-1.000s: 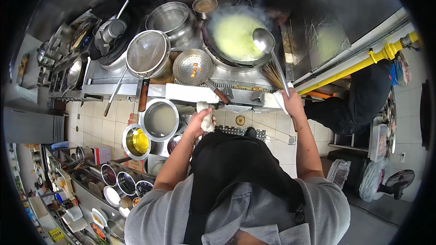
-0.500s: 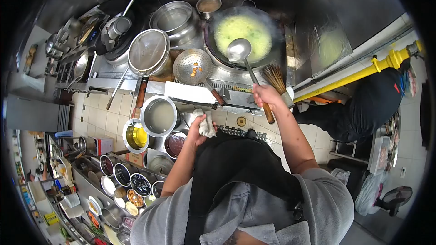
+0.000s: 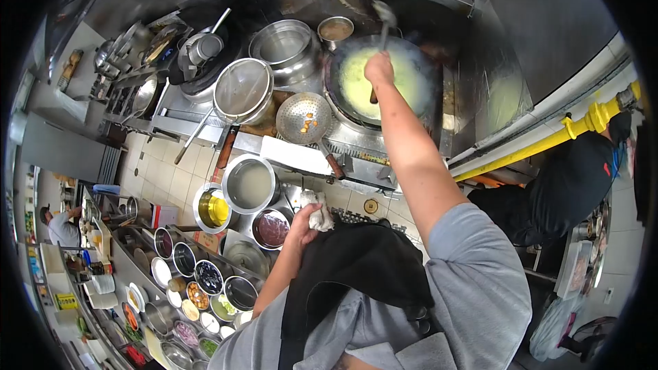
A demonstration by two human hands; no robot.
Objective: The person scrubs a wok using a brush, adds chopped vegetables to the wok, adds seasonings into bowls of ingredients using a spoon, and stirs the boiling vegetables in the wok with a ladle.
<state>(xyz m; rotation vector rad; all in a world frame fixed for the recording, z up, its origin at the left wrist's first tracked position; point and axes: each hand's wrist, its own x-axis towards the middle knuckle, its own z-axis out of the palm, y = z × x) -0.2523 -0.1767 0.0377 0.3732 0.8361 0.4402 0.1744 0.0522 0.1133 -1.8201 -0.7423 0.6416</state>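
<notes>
My right hand [image 3: 379, 68] grips the handle of a metal wok ladle [image 3: 385, 12], fingers wrapped round it. The ladle's bowl is up beyond the far rim of the wok, near the back wall. Beneath my right hand and forearm, pale green liquid [image 3: 355, 82] steams in the large wok [image 3: 419, 108]. Close to my body, my left hand [image 3: 300, 227] is closed round a bunched white cloth [image 3: 318, 211]. A perforated skimmer [image 3: 295, 123] with a few orange-brown pieces in it lies left of the wok.
A mesh strainer [image 3: 241, 89], a steel pot [image 3: 281, 44] and a small pot [image 3: 336, 29] stand left of the wok. Pots of cloudy liquid [image 3: 250, 183], yellow oil [image 3: 218, 210] and dark red sauce [image 3: 271, 227] sit near my left hand. A person in dark clothes [image 3: 569, 171] is at right, beyond a yellow pipe [image 3: 534, 147].
My right hand has swung forward over the wok, lifting the ladle from above the liquid to past the far rim. The bamboo brush is out of sight. My left hand keeps the cloth.
</notes>
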